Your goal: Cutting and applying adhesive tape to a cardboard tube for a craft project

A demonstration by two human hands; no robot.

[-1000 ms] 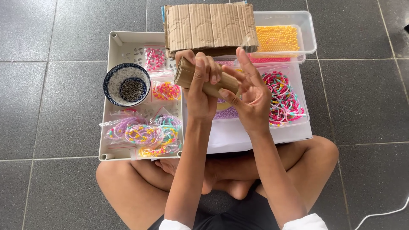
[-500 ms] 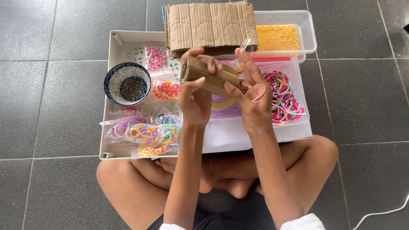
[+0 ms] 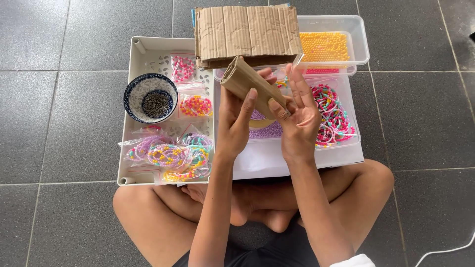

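1. Cardboard roll (image 3: 252, 86), a flattened brown tube, is held tilted above the clear tubs, its open end up and to the left, its lower end down between the 2 hands.
2. Left hand (image 3: 236, 123) is wrapped around the roll from below, thumb laid along the near face and fingers curled behind it; the grip is closed on the roll and looks firm.
3. Right hand (image 3: 297, 116) is pressed to the lower end of the roll with thumb tip on the cardboard and the other fingers spread and nearly straight, so that nothing is clamped by them. Whether a thread or clear strand is pinched there cannot be told.
4. Judged from this, the roll is best kept steady by the left hand alone while fine work at its lower end is done by the right thumb and forefinger.
5. Crushing is to be avoided: the cardboard is soft and already creased.
6. Beneath the hands a clear tub of beaded bracelets (image 3: 330, 113) lies open, so that anything dropped is caught there.
7. Farther out, a corrugated cardboard sheet (image 3: 247, 32) is laid over another tub, with a tub of orange beads (image 3: 324, 47) beside it.
8. To the left, a white tray (image 3: 136, 47) carries a patterned bowl (image 3: 150, 98) and bagged bracelets (image 3: 168, 155).
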